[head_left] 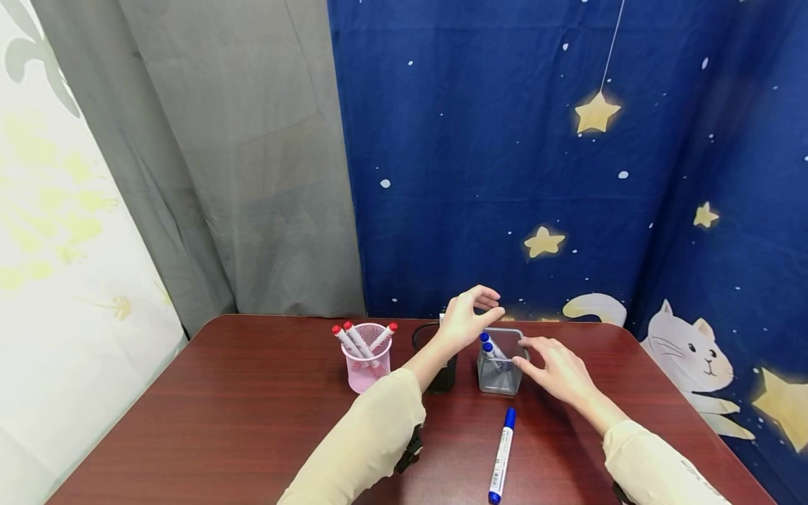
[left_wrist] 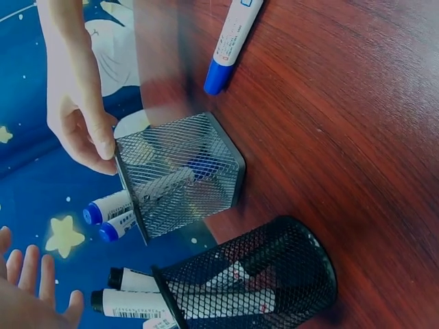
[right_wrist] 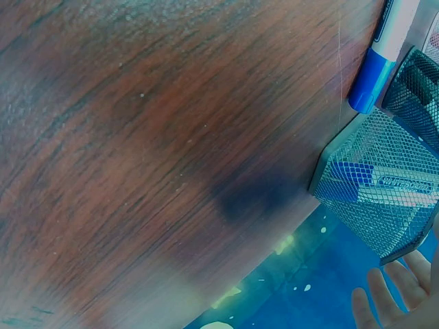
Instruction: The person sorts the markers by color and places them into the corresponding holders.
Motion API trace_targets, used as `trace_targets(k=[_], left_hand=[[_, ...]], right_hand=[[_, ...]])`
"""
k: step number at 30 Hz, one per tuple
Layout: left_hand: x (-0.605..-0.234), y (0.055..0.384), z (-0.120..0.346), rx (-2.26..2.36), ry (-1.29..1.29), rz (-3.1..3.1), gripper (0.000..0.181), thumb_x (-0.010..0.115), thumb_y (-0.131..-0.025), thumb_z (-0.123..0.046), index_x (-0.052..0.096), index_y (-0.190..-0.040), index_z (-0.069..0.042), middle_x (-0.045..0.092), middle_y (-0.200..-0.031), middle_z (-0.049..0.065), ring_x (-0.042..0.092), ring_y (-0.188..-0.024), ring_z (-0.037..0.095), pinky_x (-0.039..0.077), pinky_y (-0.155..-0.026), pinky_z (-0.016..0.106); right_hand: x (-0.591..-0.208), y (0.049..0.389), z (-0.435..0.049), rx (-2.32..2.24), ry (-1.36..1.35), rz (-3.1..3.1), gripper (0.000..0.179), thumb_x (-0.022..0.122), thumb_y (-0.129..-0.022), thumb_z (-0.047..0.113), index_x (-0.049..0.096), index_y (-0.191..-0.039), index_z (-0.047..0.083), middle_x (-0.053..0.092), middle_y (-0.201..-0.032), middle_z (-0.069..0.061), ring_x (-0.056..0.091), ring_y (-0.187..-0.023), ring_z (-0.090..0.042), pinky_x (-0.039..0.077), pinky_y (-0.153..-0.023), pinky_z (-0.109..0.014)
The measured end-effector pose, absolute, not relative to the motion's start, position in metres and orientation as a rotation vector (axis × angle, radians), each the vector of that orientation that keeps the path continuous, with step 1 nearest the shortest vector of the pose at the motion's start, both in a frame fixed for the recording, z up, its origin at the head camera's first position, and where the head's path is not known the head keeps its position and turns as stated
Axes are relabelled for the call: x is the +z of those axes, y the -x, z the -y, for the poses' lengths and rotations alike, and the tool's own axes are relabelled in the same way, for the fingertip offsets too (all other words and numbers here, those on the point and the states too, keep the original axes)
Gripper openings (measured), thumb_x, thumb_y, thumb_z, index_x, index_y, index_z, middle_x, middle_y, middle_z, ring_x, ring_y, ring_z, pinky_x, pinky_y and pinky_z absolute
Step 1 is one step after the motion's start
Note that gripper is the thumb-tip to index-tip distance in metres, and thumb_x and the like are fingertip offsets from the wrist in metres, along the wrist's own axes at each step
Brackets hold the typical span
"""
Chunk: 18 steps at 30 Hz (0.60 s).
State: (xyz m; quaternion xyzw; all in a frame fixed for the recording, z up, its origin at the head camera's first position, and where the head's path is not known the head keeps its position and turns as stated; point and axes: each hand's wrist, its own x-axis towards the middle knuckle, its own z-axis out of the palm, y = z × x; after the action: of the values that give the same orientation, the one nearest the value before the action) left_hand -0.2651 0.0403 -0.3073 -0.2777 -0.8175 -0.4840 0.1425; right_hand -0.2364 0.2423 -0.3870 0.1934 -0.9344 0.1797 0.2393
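My right hand [head_left: 557, 368] holds the right side of a square grey mesh pen holder [head_left: 500, 381] at its rim, thumb in front and fingers behind. Two blue-capped markers [left_wrist: 110, 208] lean inside that holder. My left hand [head_left: 466, 321] hangs in the air above the black mesh pen holder [left_wrist: 302, 267] and left of the grey one, fingers loosely bent around nothing. In the head view the left forearm partly hides the black holder; black-capped markers [left_wrist: 130, 303] stand in it. Another blue marker [head_left: 502, 456] lies on the table in front of the grey holder.
A pink mesh pen holder [head_left: 368, 375] with several red-capped markers [head_left: 356, 340] stands at the left of the row. All three holders stand near the back of the dark red wooden table [head_left: 252, 414]. Blue and grey curtains [head_left: 480, 154] hang behind it.
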Motion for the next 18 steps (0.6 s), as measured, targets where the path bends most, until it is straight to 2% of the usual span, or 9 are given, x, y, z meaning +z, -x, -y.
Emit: trace_targets(k=[5,9,13,18], left_hand=[[-0.304,0.256,-0.035,-1.418,0.879,2.317,0.02,0.065,-0.081,-0.019,0.06,-0.098,-0.011,0.063,-0.089,-0.004,0.057,-0.084,0.004,0.043,-0.073,0.019],[-0.302,0.243,-0.03,-1.283,1.044,2.284,0.021,0.064,-0.081,-0.019,0.06,-0.099,-0.009,0.062,-0.091,-0.004,0.056,-0.086,0.003,0.043,-0.072,0.015],[-0.304,0.224,-0.026,-0.778,1.253,2.238,0.02,0.062,-0.082,-0.025,0.062,-0.098,-0.013,0.062,-0.093,-0.007,0.054,-0.088,0.003,0.037,-0.081,0.018],[-0.317,0.196,-0.021,-0.112,1.466,2.061,0.02,0.057,-0.082,-0.034,0.062,-0.099,-0.023,0.059,-0.093,-0.012,0.05,-0.094,0.006,0.028,-0.094,0.031]], right_hand=[[-0.386,0.236,-0.242,0.497,-0.528,2.57,0.041,0.062,-0.079,0.041,0.062,-0.106,0.011,0.06,-0.104,-0.009,0.052,-0.096,-0.027,0.044,-0.074,-0.047],[-0.386,0.236,-0.243,0.494,-0.539,2.555,0.04,0.064,-0.078,0.039,0.062,-0.106,0.01,0.06,-0.103,-0.009,0.053,-0.094,-0.026,0.044,-0.073,-0.046],[-0.386,0.236,-0.243,0.495,-0.553,2.536,0.038,0.065,-0.078,0.036,0.062,-0.105,0.009,0.06,-0.102,-0.009,0.053,-0.093,-0.027,0.044,-0.071,-0.047],[-0.386,0.235,-0.243,0.501,-0.533,2.557,0.039,0.064,-0.079,0.038,0.061,-0.107,0.011,0.059,-0.105,-0.009,0.052,-0.096,-0.027,0.044,-0.071,-0.047]])
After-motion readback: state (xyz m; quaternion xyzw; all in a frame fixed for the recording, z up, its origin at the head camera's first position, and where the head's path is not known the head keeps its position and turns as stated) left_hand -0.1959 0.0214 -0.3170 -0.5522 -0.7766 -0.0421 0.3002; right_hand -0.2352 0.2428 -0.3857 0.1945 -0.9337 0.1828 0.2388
